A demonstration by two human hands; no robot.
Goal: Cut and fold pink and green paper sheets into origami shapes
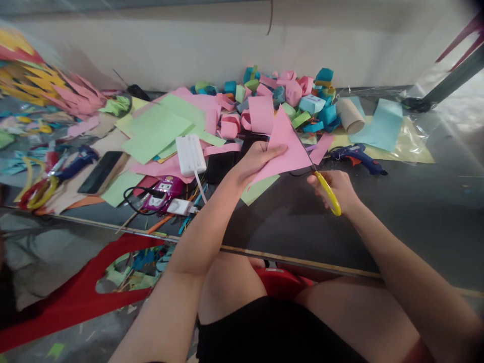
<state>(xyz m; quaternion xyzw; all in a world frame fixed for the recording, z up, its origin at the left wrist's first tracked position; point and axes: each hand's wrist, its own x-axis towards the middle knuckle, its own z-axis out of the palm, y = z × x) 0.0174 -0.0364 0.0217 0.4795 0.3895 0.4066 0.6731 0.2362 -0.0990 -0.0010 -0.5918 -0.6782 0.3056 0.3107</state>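
Observation:
My left hand [260, 160] pinches a pink sheet of paper [288, 146] by its left side, thumb on top, holding it up above the dark table. Yellow-handled scissors [328, 192] are in my right hand [338, 189], fingers wrapped round the handles. Their blades lie at the right edge of the pink paper, pointing away from me; how far apart they are is hard to make out. Below the paper, a light green piece of paper [260, 190] lies on the table. A blue glue gun [357, 155] rests just beyond my right hand.
Curled paper strips [293, 93] are heaped against the wall. To the left lie green sheets [159, 126], a white adapter [190, 154], a purple power socket [163, 194], a phone [103, 172] and a second pair of scissors [43, 194]. A cardboard roll [350, 116] stands back right.

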